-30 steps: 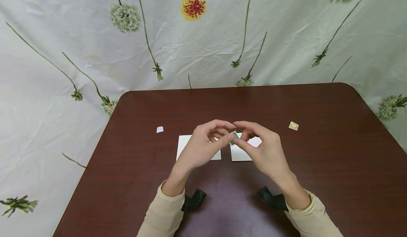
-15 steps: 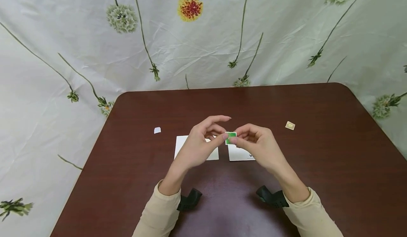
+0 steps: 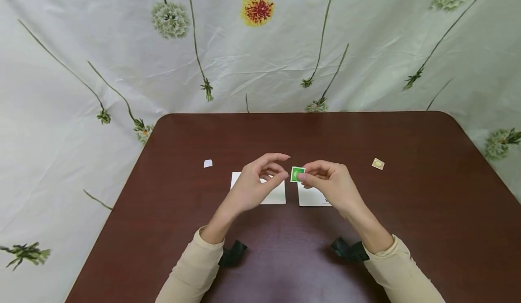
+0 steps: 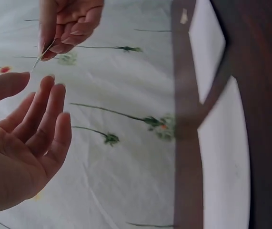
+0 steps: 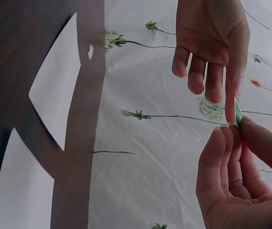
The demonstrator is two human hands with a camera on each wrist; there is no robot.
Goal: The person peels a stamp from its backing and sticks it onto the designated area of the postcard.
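Note:
A small green postage stamp [image 3: 296, 174] with a white border is held up above the table, its printed face toward the head camera. My right hand [image 3: 329, 181] pinches its right side between thumb and fingers. Just left of it, my left hand [image 3: 256, 181] has its thumb and fingertips spread apart, holding nothing. In the left wrist view the stamp [image 4: 41, 57] appears edge-on, near the left thumb tip. Below the hands lie two white paper rectangles, a left one [image 3: 276, 196] and a right one [image 3: 310, 196] with small dark print; the hands partly cover both.
A small cream-yellow stamp [image 3: 378, 163] lies on the right of the brown table [image 3: 423, 221]. Toward the left is a small white piece of paper [image 3: 208, 163]. Black straps with devices sit at both wrists. A flower-printed cloth [image 3: 281, 59] hangs behind the table.
The stamp has turned from tilted to face-on. My left thumb and fingers have come away from it, leaving it in my right hand's pinch. The head view has shifted slightly.

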